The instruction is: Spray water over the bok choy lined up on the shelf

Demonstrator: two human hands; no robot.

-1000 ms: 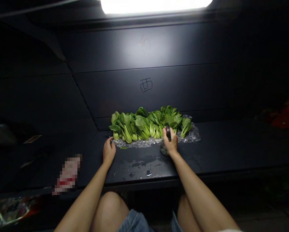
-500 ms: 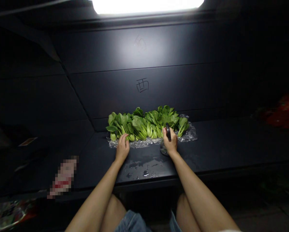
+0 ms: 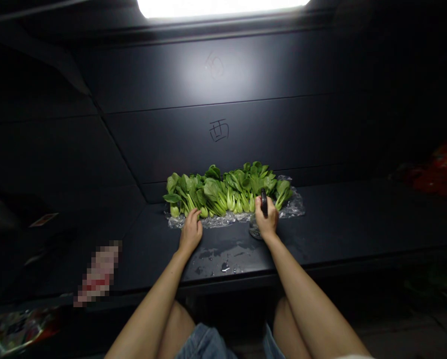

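A row of green bok choy [image 3: 214, 192] lies on crumpled clear plastic film [image 3: 219, 221] along the back of the dark shelf [image 3: 163, 249]. In my right hand [image 3: 266, 219] is a spray bottle [image 3: 256, 228] with a black head and a clear body, held upright in front of the right part of the row. My fingers wrap round its neck, and the hand hides much of it. My left hand [image 3: 192, 230] rests at the front left of the greens, fingers stretched toward the stem ends and holding nothing. Its fingertips are at the film's edge; whether they touch a stem I cannot tell.
Water drops [image 3: 225, 267] wet the shelf between my forearms. Dark panels [image 3: 163, 134] rise behind, under a bright lamp [image 3: 223, 6]. Red packages [image 3: 442, 172] sit at the far right. A blurred-out patch [image 3: 98, 274] is at the left front; bagged goods [image 3: 17, 329] lie below it.
My right hand has shifted slightly to the right with the spray bottle. My left hand has moved a little right and down. The bok choy lies as before.
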